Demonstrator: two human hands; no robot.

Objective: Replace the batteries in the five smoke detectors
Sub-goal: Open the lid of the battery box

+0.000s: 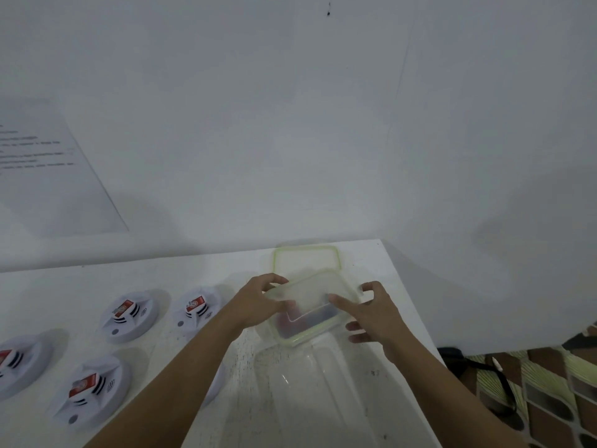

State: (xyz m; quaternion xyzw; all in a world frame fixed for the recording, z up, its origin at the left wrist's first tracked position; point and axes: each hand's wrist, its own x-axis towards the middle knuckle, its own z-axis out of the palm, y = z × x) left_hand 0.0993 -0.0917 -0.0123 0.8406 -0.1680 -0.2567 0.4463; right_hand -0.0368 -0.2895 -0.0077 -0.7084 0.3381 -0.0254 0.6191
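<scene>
Left hand (pixel 261 302) grips a clear lid (pixel 303 294) over a green-rimmed container (pixel 302 340) on the table (pixel 193 276); right hand (pixel 374 315), fingers relaxed, touches it

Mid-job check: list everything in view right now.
smoke detectors: four, plus a likely fifth behind the left forearm; white, red batteries on four; table's left
box: one, clear, green rim, table's right
lid: one, clear, tilted over the box
second lid: one, green-rimmed, behind the box
tray: one, clear, nearest the camera
paper: one, white, wall
cable: one, black, floor
table: one, white
left hand: grips lid's left edge
right hand: forefinger on lid
</scene>
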